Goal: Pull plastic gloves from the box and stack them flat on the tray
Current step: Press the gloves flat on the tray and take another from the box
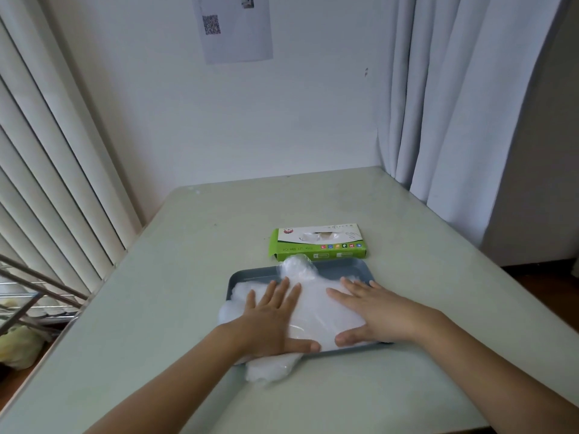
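Right now, from my remote seat, I see both hands pressed flat on the heap of translucent white plastic gloves (316, 308), which lies on the shallow grey-blue rectangular tray (344, 266). My left hand (269, 317) is spread wide, palm down, on the left part of the heap. Its fingers are straight and point toward the far side, and its thumb is stretched out to the right along the near edge. My right hand (376, 311) is equally flat on the right part, with its fingers fanned toward the far left and its thumb pointing left, so that the two thumb tips lie near each other. Neither hand curls around or pinches anything; both only press on the plastic. The heap covers most of the tray. A bunched lump rises at its far edge, and a loose corner spills over the tray's near left rim onto the pale green tabletop (188, 261). Just beyond the tray's far edge lies the green-and-white cardboard glove box (316, 245), flat, with white plastic showing in its top opening. Farther off, a printed sheet of paper (233, 26) hangs on the white wall, pale curtains (454, 104) hang at the right, vertical blinds (47, 151) stand at the left, and a metal wire rack (31, 292) sits at the left edge.
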`<state>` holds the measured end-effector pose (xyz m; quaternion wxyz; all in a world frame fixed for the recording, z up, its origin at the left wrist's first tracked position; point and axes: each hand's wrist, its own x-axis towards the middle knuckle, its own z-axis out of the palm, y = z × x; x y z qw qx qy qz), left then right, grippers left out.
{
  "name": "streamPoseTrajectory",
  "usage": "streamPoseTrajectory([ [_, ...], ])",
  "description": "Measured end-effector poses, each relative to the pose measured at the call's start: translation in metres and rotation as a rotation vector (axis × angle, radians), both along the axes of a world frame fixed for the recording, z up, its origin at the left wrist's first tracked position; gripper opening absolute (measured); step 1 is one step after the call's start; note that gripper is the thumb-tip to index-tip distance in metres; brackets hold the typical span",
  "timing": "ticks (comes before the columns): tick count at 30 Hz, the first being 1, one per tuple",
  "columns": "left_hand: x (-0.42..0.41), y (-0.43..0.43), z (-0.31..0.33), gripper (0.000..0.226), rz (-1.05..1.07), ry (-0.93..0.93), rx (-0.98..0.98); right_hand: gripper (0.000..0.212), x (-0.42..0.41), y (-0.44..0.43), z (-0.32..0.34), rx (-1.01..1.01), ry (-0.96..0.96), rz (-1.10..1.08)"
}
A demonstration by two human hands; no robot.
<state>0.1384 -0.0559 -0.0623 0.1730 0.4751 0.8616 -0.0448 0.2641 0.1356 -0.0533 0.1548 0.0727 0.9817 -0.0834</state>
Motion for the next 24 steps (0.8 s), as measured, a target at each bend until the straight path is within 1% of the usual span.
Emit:
streamPoseTrajectory([
  [3,-0.003,-0.010,0.001,0.114,0.070,0.010,-0.061,0.101,-0.003,0.005,0.004,-0.001,-0.023,0.012],
  [6,-0.003,-0.017,0.007,0.112,0.097,0.018,-0.128,0.100,-0.006,0.007,0.006,0.000,-0.023,0.045],
  [10,-0.001,-0.022,0.032,0.104,0.130,-0.021,-0.223,0.094,-0.010,0.008,0.006,-0.016,-0.025,0.103],
  [16,0.005,-0.020,0.065,0.102,0.194,-0.081,-0.387,0.097,-0.022,0.017,0.012,-0.015,-0.070,0.141],
  [18,0.005,-0.021,0.070,0.092,0.192,-0.072,-0.408,0.099,-0.026,0.022,0.014,-0.026,-0.086,0.154],
  [21,0.004,-0.021,0.081,0.070,0.169,-0.069,-0.386,0.100,-0.030,0.028,0.017,-0.049,-0.091,0.168],
  [24,-0.004,-0.017,0.094,0.059,0.173,0.005,-0.341,0.094,-0.035,0.031,0.023,-0.108,-0.079,0.160],
])
